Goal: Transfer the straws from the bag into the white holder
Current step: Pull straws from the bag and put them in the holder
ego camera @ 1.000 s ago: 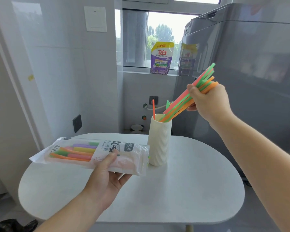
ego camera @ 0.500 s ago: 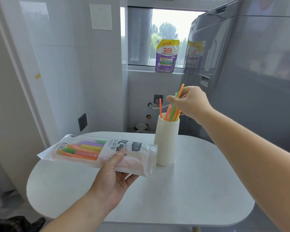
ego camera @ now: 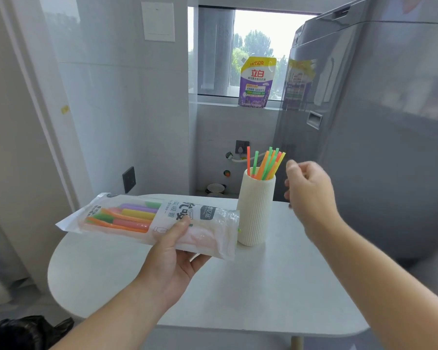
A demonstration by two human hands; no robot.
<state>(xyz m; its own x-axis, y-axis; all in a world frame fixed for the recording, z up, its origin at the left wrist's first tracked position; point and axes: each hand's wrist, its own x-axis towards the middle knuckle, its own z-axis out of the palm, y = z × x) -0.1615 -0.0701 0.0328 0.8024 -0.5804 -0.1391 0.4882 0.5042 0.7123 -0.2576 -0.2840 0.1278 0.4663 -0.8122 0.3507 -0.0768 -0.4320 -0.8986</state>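
Straws (ego camera: pixel 266 162): one bunch stands fanned in holder (ego camera: pixel 254 210), near table (ego camera: pixel 263 286) far edge; the rest lie in bag (ego camera: pixel 147 218). Left hand (ego camera: pixel 172 251) grips bag level, crumpled end toward holder, likely for short reaches. Right hand (ego camera: pixel 306 190) empty, fingers loosely curled, beside holder.

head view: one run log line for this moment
left hand: holds bag, part full | right hand: empty, beside white holder | straws: bunch standing in holder | holder: on table
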